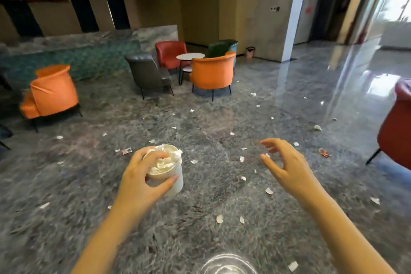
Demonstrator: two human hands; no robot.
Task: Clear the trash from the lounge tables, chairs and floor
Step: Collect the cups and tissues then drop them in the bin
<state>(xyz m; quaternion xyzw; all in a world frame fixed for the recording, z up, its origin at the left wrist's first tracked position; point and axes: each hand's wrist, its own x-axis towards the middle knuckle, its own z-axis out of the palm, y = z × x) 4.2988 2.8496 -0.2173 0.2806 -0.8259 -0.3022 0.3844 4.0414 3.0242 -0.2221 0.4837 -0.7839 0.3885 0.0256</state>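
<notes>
My left hand (142, 176) grips a white paper cup (172, 177) stuffed with crumpled white paper (163, 161), held above the floor at centre left. My right hand (283, 163) hovers to the right of the cup with fingers spread and loosely bent, holding nothing. Several torn white paper scraps (241, 159) lie scattered over the dark marble floor (200, 229). A red-orange wrapper (323, 152) lies on the floor to the right, and a small reddish scrap (126, 151) lies left of the cup.
A round white table (190, 56) stands at the back among red, green, grey and orange armchairs (212, 72). Another orange chair (52, 92) stands at left, a red chair (398, 131) at the right edge. A small bin (250, 51) sits by the far wall.
</notes>
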